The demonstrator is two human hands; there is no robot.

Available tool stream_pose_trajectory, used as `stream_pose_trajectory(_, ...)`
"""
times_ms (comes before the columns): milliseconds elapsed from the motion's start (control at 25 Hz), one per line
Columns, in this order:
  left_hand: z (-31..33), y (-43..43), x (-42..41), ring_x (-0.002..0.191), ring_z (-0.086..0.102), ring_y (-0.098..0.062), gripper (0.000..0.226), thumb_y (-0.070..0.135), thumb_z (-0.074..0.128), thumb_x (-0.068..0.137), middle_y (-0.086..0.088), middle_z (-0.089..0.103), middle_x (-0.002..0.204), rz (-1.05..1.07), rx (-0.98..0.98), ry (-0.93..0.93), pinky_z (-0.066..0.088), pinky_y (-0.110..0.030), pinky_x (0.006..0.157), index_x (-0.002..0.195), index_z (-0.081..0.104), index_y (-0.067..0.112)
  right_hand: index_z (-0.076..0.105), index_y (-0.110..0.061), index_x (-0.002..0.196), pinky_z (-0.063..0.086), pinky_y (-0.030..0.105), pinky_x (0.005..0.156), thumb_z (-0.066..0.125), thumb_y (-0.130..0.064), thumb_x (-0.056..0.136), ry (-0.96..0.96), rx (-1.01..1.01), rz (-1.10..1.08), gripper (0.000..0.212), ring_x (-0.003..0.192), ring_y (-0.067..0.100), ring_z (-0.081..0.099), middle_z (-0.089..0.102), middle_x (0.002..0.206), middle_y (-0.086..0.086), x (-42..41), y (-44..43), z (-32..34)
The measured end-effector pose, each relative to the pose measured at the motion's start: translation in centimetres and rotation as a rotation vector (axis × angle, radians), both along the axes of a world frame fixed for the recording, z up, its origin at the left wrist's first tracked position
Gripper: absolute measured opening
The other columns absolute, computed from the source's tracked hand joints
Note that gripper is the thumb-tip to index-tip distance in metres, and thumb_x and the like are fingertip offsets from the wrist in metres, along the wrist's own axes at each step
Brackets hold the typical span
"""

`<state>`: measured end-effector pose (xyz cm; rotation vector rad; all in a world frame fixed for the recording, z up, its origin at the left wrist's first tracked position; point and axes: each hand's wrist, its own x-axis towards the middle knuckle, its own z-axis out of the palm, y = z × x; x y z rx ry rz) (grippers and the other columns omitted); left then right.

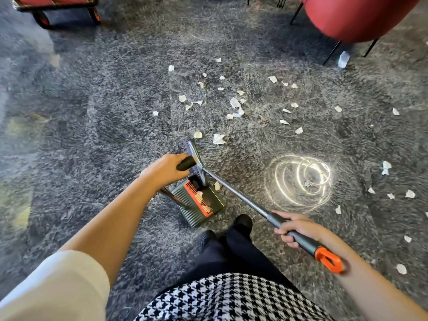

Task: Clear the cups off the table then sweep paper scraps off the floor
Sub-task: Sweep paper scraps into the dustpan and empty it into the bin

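Note:
My left hand point(165, 169) grips the black handle end of a dark green dustpan point(199, 202) that stands on the grey carpet just ahead of my feet; a few white scraps lie on its orange comb. My right hand point(294, 228) holds the grey broom handle point(234, 193) near its orange tip. The broom head point(193, 151) rests at the dustpan's far edge. Several white paper scraps point(235, 105) are scattered over the carpet ahead and to the right.
A red chair point(354, 17) on thin black legs stands at the back right, with a white scrap beneath it. A red cart with black wheels point(67, 12) is at the back left. A bright ring of light point(298, 179) falls on the carpet.

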<state>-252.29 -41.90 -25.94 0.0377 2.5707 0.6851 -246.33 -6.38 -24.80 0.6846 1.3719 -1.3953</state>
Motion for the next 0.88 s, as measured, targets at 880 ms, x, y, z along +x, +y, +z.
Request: stream_pose_trajectory(880, -0.1, 3.1, 8.5, 0.066, 0.059, -0.019, 0.020, 0.021, 0.061, 0.088, -0.005, 0.062, 0.082, 0.106, 0.025, 0.040, 0.050, -0.034, 0.061, 0.107, 0.057, 0.020, 0.056, -0.007, 0.105, 0.043, 0.021, 0.060, 0.065, -0.010, 0.075, 0.202, 0.732, 0.881, 0.032, 0.086, 0.021, 0.063, 0.060, 0.095, 0.008, 9.7, 5.4, -3.7)
